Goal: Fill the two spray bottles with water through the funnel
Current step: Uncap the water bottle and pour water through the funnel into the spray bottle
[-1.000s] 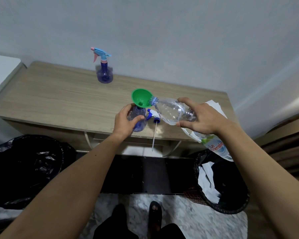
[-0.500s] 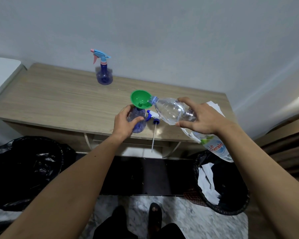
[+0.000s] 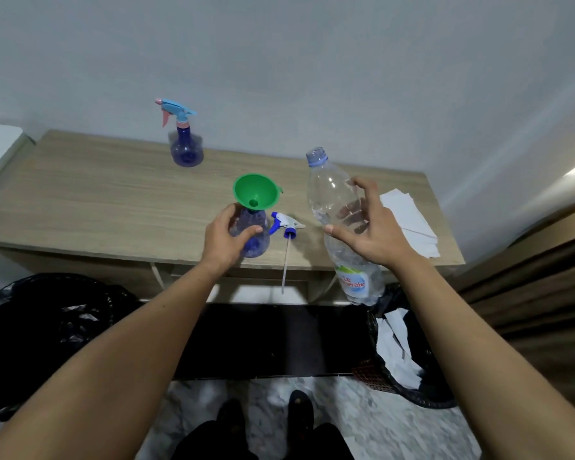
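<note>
A blue spray bottle (image 3: 253,234) stands near the table's front edge with a green funnel (image 3: 255,191) in its neck. My left hand (image 3: 224,239) grips its body. Its white and blue spray head (image 3: 284,224), with a long dip tube, lies just right of it. My right hand (image 3: 367,227) holds a clear plastic water bottle (image 3: 332,197), uncapped, mouth pointing up and away from the funnel. A second blue spray bottle (image 3: 186,147) with a light-blue and pink trigger head stands at the back of the table.
The wooden table (image 3: 97,200) stands against a white wall. White papers (image 3: 409,220) lie at its right end. Black bin bags sit on the floor at left (image 3: 47,327) and right (image 3: 415,360), the right one holding paper. My feet show below.
The water bottle has swung from a tilted pouring pose at the funnel's rim to nearly upright, away to the right. My left hand has stayed on the spray bottle.
</note>
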{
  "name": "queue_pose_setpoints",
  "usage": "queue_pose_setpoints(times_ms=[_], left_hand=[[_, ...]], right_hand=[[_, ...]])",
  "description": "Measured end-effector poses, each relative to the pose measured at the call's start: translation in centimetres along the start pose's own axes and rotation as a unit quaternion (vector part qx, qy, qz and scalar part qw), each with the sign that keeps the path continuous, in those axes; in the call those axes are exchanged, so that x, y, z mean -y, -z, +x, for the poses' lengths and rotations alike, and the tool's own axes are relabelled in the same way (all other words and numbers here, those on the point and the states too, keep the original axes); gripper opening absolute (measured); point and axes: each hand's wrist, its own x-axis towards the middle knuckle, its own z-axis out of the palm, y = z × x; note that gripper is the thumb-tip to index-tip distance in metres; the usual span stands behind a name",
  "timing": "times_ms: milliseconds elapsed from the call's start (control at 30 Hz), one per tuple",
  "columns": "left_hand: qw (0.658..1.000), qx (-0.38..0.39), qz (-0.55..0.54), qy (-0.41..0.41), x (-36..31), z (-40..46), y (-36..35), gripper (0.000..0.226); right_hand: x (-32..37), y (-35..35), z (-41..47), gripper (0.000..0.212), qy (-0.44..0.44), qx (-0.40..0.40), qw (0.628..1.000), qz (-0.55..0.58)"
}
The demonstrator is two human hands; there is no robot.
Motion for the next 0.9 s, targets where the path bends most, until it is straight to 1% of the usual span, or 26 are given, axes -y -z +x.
queue_pose_setpoints(times_ms=[200, 367, 533, 667, 833, 900], left_hand=[[1.000, 0.009, 0.011, -0.010, -0.2, 0.1, 0.0, 0.051], [1.000, 0.009, 0.021, -0.009, -0.4, 0.1, 0.0, 0.051], [1.000, 0.013, 0.014, -0.008, -0.6, -0.1, -0.1, 0.054], [1.000, 0.012, 0.003, -0.007, -0.7, -0.2, -0.1, 0.051], [1.000, 0.011, -0.006, -0.004, -0.6, -0.3, -0.1, 0.050], [1.000, 0.013, -0.014, 0.003, -0.5, -0.3, -0.1, 0.053]], right_hand=[[-2.4, -0.1, 0.9, 0.096, -0.052, -0.071, 0.994, 0.069], [-3.1, 0.1, 2.5, 0.094, -0.056, -0.105, 0.986, 0.117], [-4.1, -0.2, 4.1, 0.094, -0.061, -0.113, 0.981, 0.142], [-4.9, -0.4, 4.8, 0.097, -0.063, -0.124, 0.974, 0.180], [-5.8, -1.3, 4.7, 0.105, -0.063, -0.124, 0.970, 0.197], [-6.0, -1.6, 4.6, 0.101, -0.073, -0.130, 0.966, 0.210]])
